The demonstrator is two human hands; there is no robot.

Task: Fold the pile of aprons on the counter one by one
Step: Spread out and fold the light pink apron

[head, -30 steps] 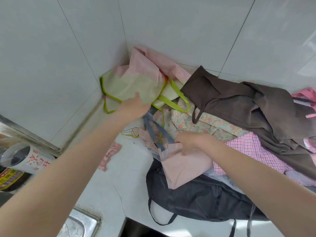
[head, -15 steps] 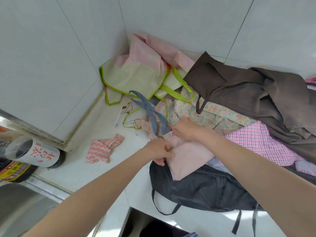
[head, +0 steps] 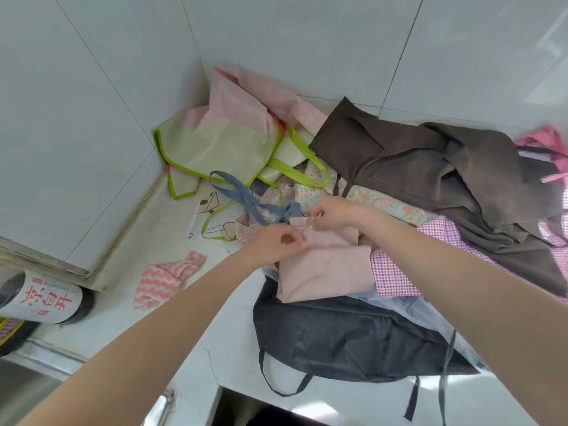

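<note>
Both hands pinch the top edge of the pale pink apron [head: 322, 269] — left hand [head: 276, 242] at its left corner, right hand [head: 330, 212] further along. It lies mid-counter [head: 172, 229] atop the pile [head: 430, 186], over a black apron [head: 347, 342]. Step: picking one out. Next — likely lift clear, blue straps [head: 246, 198] untangled, before folding.

Pale pink apron [head: 322, 265]: matt woven cloth, softly creased; black apron [head: 347, 336] at 6 o'clock of it: smoother synthetic-looking cloth with a faint sheen; brown apron [head: 430, 167] at 2 o'clock: matt, heavier-looking cloth. Green-trimmed apron [head: 215, 149] at 11 o'clock: thin, slightly translucent, papery non-woven look; pink striped rag [head: 166, 278] at 9 o'clock: nubbly knit. Wall tiles [head: 92, 118]: glossy, smooth, with reflections; worktop [head: 215, 342]: pale, smooth, stone-like, hairline crack; sink rim [head: 46, 358] at 8 o'clock: brushed metal.
</note>
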